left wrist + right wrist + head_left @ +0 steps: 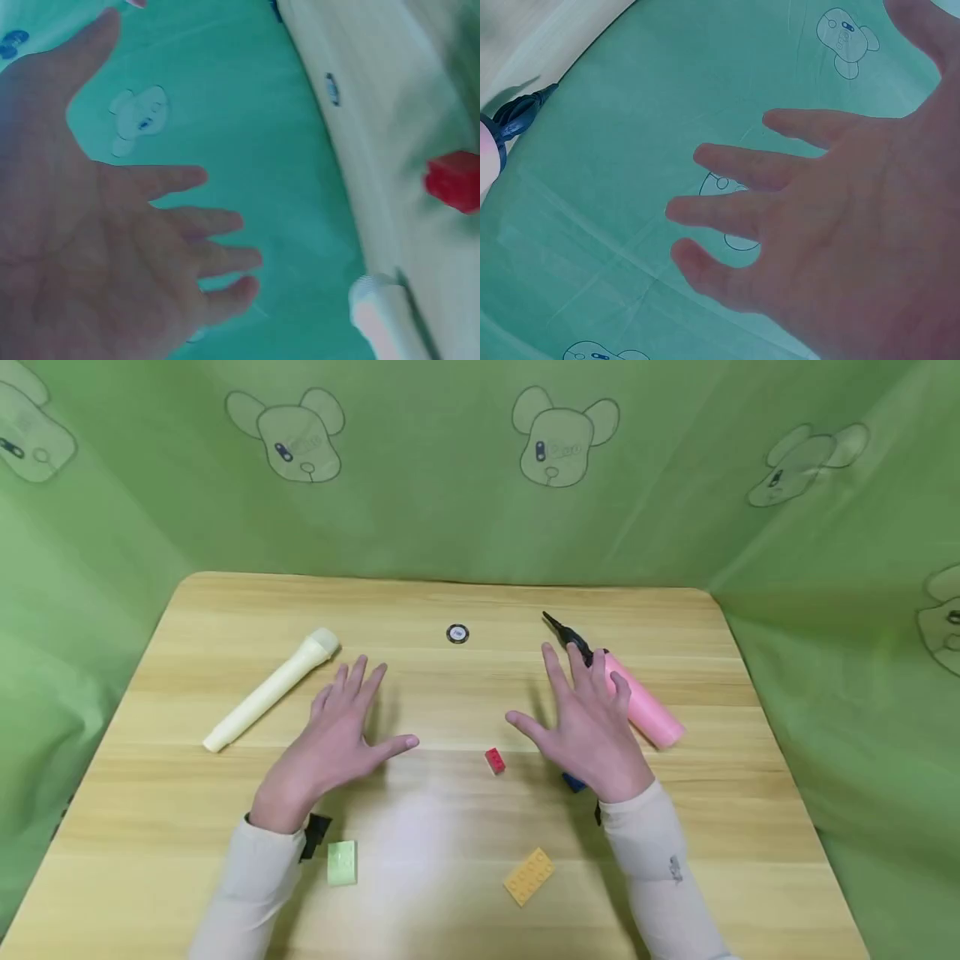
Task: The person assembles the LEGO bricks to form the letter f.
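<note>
My left hand hovers over the table with its fingers spread and the thumb held out to the right, holding nothing. A cream, microphone-shaped rod lies just left of it. My right hand is also spread in the air and holds nothing. Beside and partly behind its fingers lies a pink cylinder with a black tapered tip. Between the hands is a small red toy brick. A blue brick is mostly hidden under the right hand. Both wrist views show bare palms.
A black-and-white round chip lies near the far edge of the wooden table. Closer in are a light green brick, by the left sleeve, and a yellow brick. Green curtains with bear prints enclose the back and sides.
</note>
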A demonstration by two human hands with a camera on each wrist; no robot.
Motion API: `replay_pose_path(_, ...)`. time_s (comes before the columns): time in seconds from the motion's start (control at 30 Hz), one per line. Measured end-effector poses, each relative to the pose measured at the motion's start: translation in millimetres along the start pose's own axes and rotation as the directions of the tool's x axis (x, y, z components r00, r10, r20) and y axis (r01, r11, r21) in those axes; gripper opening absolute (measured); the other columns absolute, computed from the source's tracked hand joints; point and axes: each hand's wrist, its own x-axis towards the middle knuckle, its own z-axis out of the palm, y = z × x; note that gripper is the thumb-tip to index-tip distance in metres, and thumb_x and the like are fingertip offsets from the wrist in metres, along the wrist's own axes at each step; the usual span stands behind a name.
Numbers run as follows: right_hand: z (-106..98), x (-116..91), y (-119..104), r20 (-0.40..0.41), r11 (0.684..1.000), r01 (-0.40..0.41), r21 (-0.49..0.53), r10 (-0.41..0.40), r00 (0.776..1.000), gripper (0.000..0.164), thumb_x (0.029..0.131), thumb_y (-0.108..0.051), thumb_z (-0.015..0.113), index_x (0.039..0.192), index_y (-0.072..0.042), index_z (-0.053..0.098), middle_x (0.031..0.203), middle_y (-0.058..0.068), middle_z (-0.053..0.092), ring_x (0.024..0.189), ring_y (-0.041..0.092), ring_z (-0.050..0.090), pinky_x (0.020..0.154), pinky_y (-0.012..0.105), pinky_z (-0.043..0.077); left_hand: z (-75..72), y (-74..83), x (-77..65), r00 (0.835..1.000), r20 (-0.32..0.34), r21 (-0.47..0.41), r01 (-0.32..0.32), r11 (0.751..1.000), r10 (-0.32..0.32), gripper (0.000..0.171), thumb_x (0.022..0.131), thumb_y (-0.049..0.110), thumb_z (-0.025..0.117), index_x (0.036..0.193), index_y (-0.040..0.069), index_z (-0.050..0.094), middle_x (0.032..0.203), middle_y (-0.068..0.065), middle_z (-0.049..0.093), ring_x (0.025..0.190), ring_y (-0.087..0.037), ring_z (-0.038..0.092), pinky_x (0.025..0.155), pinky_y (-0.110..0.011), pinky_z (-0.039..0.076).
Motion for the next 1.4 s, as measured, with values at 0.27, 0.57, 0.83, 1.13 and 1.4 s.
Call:
replay_pose_path(0.27, 8, 6, 2, 0.026, 0.998, 0.053, 0.034, -0.054, 0.998, 0.092, 0.094, -0.059, 0.058, 0.16, -0.011, 0.016, 0.16, 0.027, 0.023, 0.146, 0.05, 0.018, 0.109, 0.072, 0.014, -2.4, -28.1, 6.5, 1.0, 0.029, -0.105, 0.003, 0.994, 0.0, 0.098, 0.089, 0.07, 0.056, 0.16, 0.014, 0.017, 0.163, -0.011, 0.025, 0.144, -0.033, 0.034, 0.116, -0.052, 0.029)
replay_pose_path(0.57, 35, 12, -2, 0.099, 0.989, 0.127, 0.08, -0.134, 0.986, 0.071, 0.098, -0.039, 0.064, 0.15, 0.002, 0.038, 0.14, 0.028, 0.052, 0.125, 0.045, 0.053, 0.102, 0.065, 0.038, 0.5, -53.6, 10.2, 0.999, 0.029, -0.088, 0.022, 0.996, -0.019, 0.059, 0.097, 0.036, 0.066, 0.143, 0.004, 0.048, 0.131, -0.017, 0.059, 0.117, -0.032, 0.059, 0.098, -0.049, 0.048)
replay_pose_path(0.83, 58, 18, -11, 0.185, 0.984, 0.159, 0.078, -0.171, 0.968, 0.066, 0.096, -0.034, 0.067, 0.145, 0.004, 0.044, 0.123, 0.03, 0.063, 0.104, 0.043, 0.066, 0.087, 0.057, 0.052, 5.5, -69.9, 9.0, 0.996, 0.062, -0.045, 0.07, 0.997, -0.067, 0.052, 0.092, 0.025, 0.074, 0.134, 0.0, 0.056, 0.116, -0.017, 0.063, 0.105, -0.032, 0.062, 0.093, -0.046, 0.05)
replay_pose_path(1.13, 79, 19, -19, 0.295, 0.981, 0.179, 0.078, -0.195, 0.936, 0.039, 0.09, -0.027, 0.076, 0.114, -0.002, 0.058, 0.069, 0.002, 0.047, 0.064, 0.019, 0.047, 0.056, 0.034, 0.042, 13.8, -80.0, 8.4, 0.977, 0.197, -0.085, 0.105, 0.991, -0.087, 0.07, 0.085, 0.01, 0.079, 0.146, 0.003, 0.046, 0.113, -0.017, 0.06, 0.101, -0.029, 0.062, 0.093, -0.045, 0.051)
replay_pose_path(1.4, 87, 19, -21, 0.296, 0.978, 0.194, 0.078, -0.209, 0.932, 0.025, 0.089, -0.022, 0.077, 0.094, -0.008, 0.057, 0.07, 0.001, 0.048, 0.065, 0.018, 0.046, 0.056, 0.031, 0.039, 17.5, -87.0, 9.5, 0.988, 0.152, -0.089, 0.033, 0.996, -0.019, 0.05, 0.088, -0.002, 0.071, 0.136, 0.004, 0.058, 0.105, -0.014, 0.061, 0.097, -0.027, 0.062, 0.085, -0.042, 0.052)
